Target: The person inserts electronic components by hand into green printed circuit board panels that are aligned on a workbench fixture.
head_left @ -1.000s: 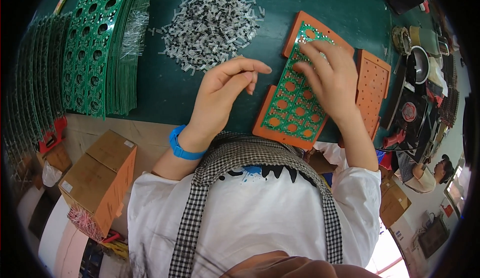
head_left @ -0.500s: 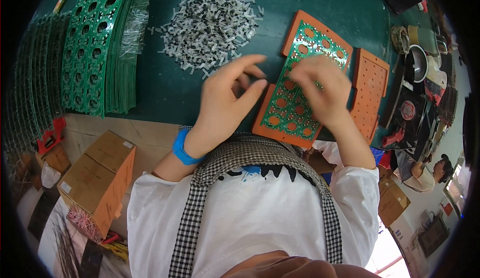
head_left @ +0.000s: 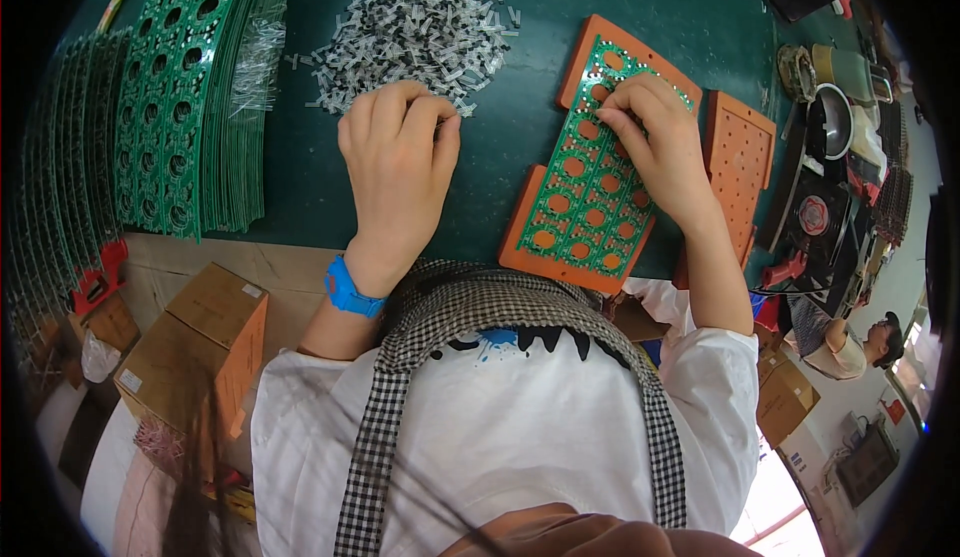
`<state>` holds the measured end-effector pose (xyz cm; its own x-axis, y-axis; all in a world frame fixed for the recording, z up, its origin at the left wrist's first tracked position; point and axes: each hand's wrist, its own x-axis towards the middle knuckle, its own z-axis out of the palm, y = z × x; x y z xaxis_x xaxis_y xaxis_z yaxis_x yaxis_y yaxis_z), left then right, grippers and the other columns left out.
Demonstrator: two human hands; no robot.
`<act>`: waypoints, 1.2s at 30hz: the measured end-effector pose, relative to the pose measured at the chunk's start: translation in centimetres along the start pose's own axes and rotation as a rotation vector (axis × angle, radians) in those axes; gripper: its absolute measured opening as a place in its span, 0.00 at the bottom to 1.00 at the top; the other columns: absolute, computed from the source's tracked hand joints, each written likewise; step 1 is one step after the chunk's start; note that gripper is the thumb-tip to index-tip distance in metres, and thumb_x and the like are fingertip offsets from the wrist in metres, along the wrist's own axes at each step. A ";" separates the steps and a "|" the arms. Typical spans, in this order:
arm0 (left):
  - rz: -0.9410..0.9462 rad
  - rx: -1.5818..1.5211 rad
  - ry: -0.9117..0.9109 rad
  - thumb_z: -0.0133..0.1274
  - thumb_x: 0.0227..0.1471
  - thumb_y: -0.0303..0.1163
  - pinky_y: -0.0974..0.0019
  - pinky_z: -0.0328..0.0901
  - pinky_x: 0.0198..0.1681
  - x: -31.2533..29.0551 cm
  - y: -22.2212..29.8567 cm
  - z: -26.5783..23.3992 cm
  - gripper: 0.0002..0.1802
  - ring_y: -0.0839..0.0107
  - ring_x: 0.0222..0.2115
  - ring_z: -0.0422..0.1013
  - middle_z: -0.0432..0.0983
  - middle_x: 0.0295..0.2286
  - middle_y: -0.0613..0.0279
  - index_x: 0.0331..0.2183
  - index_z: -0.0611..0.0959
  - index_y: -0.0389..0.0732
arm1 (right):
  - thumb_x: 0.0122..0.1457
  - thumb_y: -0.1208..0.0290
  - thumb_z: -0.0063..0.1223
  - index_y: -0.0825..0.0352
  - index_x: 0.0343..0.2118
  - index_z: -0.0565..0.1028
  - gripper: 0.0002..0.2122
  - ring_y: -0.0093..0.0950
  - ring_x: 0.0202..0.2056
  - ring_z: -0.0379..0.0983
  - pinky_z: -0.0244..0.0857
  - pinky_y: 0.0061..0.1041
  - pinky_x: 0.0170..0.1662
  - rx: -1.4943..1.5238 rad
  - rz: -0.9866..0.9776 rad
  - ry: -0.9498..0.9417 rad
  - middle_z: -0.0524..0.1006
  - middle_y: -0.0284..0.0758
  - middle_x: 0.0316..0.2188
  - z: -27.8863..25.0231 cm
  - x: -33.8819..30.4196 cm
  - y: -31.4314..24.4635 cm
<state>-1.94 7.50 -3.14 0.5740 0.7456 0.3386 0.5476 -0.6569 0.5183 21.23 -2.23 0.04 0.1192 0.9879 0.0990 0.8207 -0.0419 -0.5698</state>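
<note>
A green circuit board panel [head_left: 560,202] with rows of round holes lies tilted on an orange-brown fixture plate [head_left: 580,57]. My right hand [head_left: 660,152] is over its upper part, with thumb and forefinger pinched close to the board's surface. Whatever sits between those fingertips is too small to name. To the left, my left hand [head_left: 395,172] reaches to the near edge of a heap of small clear-and-black parts [head_left: 420,37]. Its fingers are curled, thumb close to the forefinger, and anything held there is hidden.
Stacked green circuit panels [head_left: 165,107] stand at the left of the green table [head_left: 310,157]. A second orange-brown plate [head_left: 740,147] lies right of the fixture. Farther right are a metal bowl [head_left: 832,122] and a fan [head_left: 815,215]. Cardboard boxes [head_left: 205,307] sit below left.
My left hand has moved left and away from me to the heap, its fingers closing. My right hand has moved slightly farther up the board and now pinches there.
</note>
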 end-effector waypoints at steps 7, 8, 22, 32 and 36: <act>-0.255 -0.588 -0.072 0.55 0.49 0.20 0.70 0.66 0.30 -0.1 1.1 -0.8 0.06 0.70 0.27 0.72 0.76 0.28 0.61 0.33 0.79 0.37 | 0.52 0.77 0.56 0.71 0.28 0.71 0.05 0.32 0.32 0.71 0.64 0.27 0.35 -0.046 -0.016 0.030 0.73 0.37 0.29 0.6 -0.3 0.3; -0.254 -0.588 -0.073 0.55 0.49 0.20 0.70 0.66 0.30 -0.2 1.1 -0.6 0.06 0.70 0.27 0.72 0.76 0.28 0.61 0.33 0.79 0.37 | 0.52 0.77 0.56 0.71 0.28 0.71 0.05 0.32 0.32 0.71 0.64 0.27 0.35 -0.047 -0.015 0.031 0.73 0.37 0.29 0.8 -0.4 0.3; -0.480 -1.201 -0.322 0.52 0.51 0.18 0.75 0.69 0.36 -1.1 3.6 0.3 0.18 0.75 0.33 0.76 0.79 0.29 0.58 0.46 0.73 0.33 | 0.43 0.72 0.64 0.64 0.33 0.78 0.12 0.30 0.30 0.71 0.63 0.28 0.34 -0.126 -0.199 0.182 0.75 0.30 0.29 1.0 -1.8 -3.0; 0.052 -0.060 -0.046 0.60 0.43 0.26 0.65 0.65 0.32 0.5 2.4 -0.1 0.19 0.67 0.33 0.70 0.72 0.30 0.63 0.41 0.77 0.41 | 0.48 0.79 0.59 0.68 0.27 0.75 0.04 0.34 0.33 0.73 0.65 0.29 0.36 0.175 -0.020 0.041 0.75 0.35 0.28 0.3 -2.5 -2.1; 0.003 -0.004 -0.062 0.60 0.41 0.27 0.60 0.61 0.35 0.9 0.4 0.4 0.10 0.62 0.33 0.65 0.68 0.29 0.63 0.31 0.79 0.42 | 0.49 0.79 0.57 0.68 0.28 0.73 0.04 0.34 0.34 0.71 0.65 0.31 0.36 0.044 -0.007 -0.009 0.72 0.36 0.29 0.6 -2.8 -1.9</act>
<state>-0.98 7.84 -2.99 0.6126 0.7348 0.2912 0.5429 -0.6589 0.5207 18.97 -4.87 0.39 0.1083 0.9894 0.0965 0.7961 -0.0282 -0.6044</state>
